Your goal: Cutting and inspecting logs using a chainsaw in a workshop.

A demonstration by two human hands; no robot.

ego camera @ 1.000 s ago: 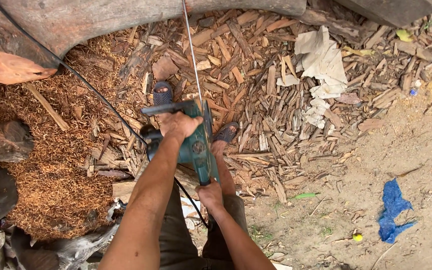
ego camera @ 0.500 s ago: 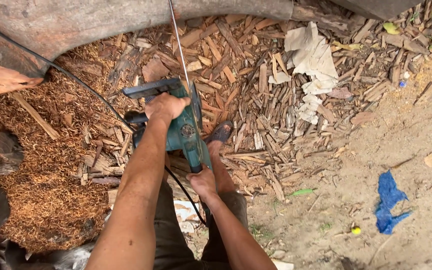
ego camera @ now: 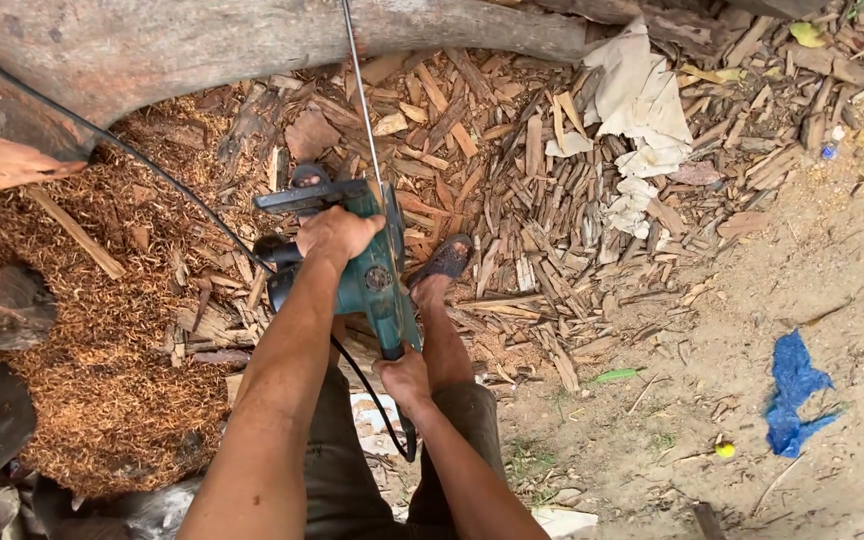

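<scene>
Holding the teal electric chainsaw with both hands, the person keeps each grip closed on a handle. The left hand wraps the dark front handle across the top, which steadies the body; the right hand clasps the rear handle low and near the knee. The thin guide bar points away toward the large log, seen nearly edge-on. A black power cord trails left, clear of the bar. A sandalled foot stands just beside the saw, on wood chips. Sawdust lies left; a blue cloth lies well apart on bare ground.
</scene>
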